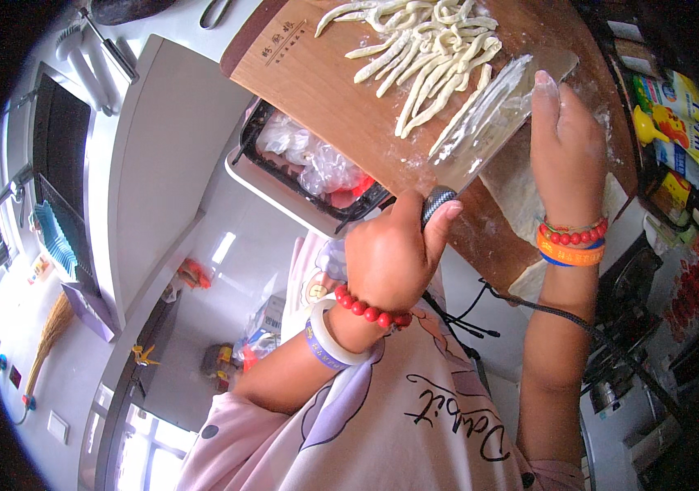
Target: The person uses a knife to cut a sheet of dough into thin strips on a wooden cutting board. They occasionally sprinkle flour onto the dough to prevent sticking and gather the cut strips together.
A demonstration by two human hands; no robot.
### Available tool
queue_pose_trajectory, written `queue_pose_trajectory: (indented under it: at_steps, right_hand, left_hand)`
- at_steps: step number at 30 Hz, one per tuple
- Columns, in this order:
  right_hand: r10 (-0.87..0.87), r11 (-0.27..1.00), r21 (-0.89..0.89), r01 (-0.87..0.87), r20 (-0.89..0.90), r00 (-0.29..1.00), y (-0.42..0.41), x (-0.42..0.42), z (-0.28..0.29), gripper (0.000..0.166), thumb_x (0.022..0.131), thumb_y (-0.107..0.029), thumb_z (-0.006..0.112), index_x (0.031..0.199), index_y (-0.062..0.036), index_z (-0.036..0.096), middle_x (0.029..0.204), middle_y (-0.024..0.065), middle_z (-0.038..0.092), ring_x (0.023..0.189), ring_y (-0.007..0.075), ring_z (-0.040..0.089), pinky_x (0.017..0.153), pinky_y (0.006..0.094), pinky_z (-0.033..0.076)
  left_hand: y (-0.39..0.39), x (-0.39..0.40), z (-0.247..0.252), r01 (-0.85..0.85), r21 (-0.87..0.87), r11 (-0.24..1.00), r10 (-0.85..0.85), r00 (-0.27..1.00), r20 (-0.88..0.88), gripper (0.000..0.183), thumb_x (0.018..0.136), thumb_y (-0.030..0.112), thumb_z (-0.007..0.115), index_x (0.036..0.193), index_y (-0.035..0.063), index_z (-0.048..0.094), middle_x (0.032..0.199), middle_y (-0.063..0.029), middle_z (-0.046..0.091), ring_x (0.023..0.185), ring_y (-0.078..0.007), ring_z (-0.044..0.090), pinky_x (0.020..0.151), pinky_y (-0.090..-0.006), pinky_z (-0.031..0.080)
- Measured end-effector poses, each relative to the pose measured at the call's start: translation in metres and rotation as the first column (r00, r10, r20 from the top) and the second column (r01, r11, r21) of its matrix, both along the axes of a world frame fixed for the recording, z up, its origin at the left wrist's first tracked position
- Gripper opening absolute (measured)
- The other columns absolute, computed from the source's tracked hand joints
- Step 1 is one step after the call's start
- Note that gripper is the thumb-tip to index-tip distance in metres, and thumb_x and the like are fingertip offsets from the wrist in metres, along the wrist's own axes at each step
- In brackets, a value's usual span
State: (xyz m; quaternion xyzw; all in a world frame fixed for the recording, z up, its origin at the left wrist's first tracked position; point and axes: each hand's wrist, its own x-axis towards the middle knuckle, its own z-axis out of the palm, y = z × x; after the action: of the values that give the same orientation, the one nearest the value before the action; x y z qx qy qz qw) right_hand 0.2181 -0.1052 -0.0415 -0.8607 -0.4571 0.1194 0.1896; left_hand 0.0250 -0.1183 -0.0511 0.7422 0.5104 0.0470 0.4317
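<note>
My left hand (389, 258) grips the dark patterned handle (438, 199) of a cleaver. Its broad metal blade (484, 116), smeared with flour, slants up to the right over a wooden cutting board (306, 80). My right hand (570, 147) is at the blade's far end, thumb tip against the metal; its other fingers are mostly hidden. Floured dough strips (429, 67) lie heaped left of the blade, one long strip right along it. On the other side, a flat dough sheet (512, 196) lies partly under the blade and my right hand.
Below the board's left edge stands a bin (245, 175) with plastic bags (309, 153) inside. Colourful food packages (681, 116) crowd the right side. A black cord (546, 313) crosses my right forearm. A white cabinet (165, 129) stands at left.
</note>
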Motion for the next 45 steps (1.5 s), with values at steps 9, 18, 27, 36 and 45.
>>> queue_pose_trajectory:
  at_steps: [9, 18, 27, 36, 45]
  right_hand:
    - [-0.044, 0.981, -0.188, 0.056, 0.071, 0.997, 0.008, -0.009, 0.006, 0.035, 0.094, -0.029, 0.042, 0.094, 0.0029, 0.059, 0.088, 0.0282, 0.060, 0.084, 0.0463, 0.056, 0.069, 0.0488, 0.045]
    - [-0.076, 0.986, -0.145, 0.087, 0.083, 0.994, 0.006, -0.010, 0.004, 0.036, 0.094, -0.029, 0.043, 0.091, 0.0033, 0.059, 0.085, 0.0287, 0.059, 0.082, 0.0467, 0.056, 0.069, 0.0487, 0.045]
    - [-0.066, 0.990, -0.117, 0.073, 0.064, 0.996, 0.005, -0.006, 0.003, 0.034, 0.093, -0.027, 0.044, 0.087, 0.0036, 0.058, 0.083, 0.0285, 0.059, 0.080, 0.0465, 0.055, 0.068, 0.0481, 0.044]
    - [-0.087, 0.973, -0.204, 0.107, 0.105, 0.991, 0.012, -0.012, 0.009, 0.042, 0.093, -0.034, 0.041, 0.084, 0.0027, 0.059, 0.085, 0.0296, 0.059, 0.081, 0.0473, 0.056, 0.070, 0.0516, 0.045]
    - [-0.112, 0.972, -0.199, 0.121, 0.058, 0.992, 0.015, -0.013, -0.008, 0.044, 0.093, -0.034, 0.038, 0.087, 0.0040, 0.059, 0.091, 0.0295, 0.060, 0.087, 0.0471, 0.057, 0.077, 0.0520, 0.045]
  left_hand:
    - [0.011, 0.002, 0.009, 0.023, -0.246, 0.969, -0.052, 0.992, -0.112, 0.043, 0.093, 0.043, 0.048, 0.088, 0.0019, 0.057, 0.067, -0.0254, 0.058, 0.068, -0.0448, 0.059, 0.060, -0.0490, 0.046]
    - [0.012, 0.000, 0.007, 0.035, -0.183, 0.982, -0.055, 0.993, -0.100, 0.043, 0.093, 0.044, 0.047, 0.090, 0.0023, 0.057, 0.067, -0.0253, 0.058, 0.068, -0.0444, 0.059, 0.059, -0.0490, 0.046]
    - [0.007, 0.000, 0.003, 0.042, -0.061, 0.997, -0.046, 0.997, -0.061, 0.050, 0.091, 0.050, 0.048, 0.076, 0.0026, 0.054, 0.055, -0.0192, 0.056, 0.053, -0.0396, 0.057, 0.047, -0.0460, 0.045]
    - [0.015, 0.002, 0.010, 0.038, -0.241, 0.970, -0.060, 0.994, -0.086, 0.048, 0.094, 0.044, 0.045, 0.082, -0.0002, 0.057, 0.067, -0.0260, 0.058, 0.067, -0.0448, 0.058, 0.059, -0.0490, 0.045]
    - [0.020, 0.004, 0.009, 0.044, -0.268, 0.962, -0.074, 0.992, -0.106, 0.055, 0.095, 0.047, 0.040, 0.079, -0.0018, 0.058, 0.068, -0.0265, 0.058, 0.070, -0.0444, 0.059, 0.063, -0.0486, 0.045]
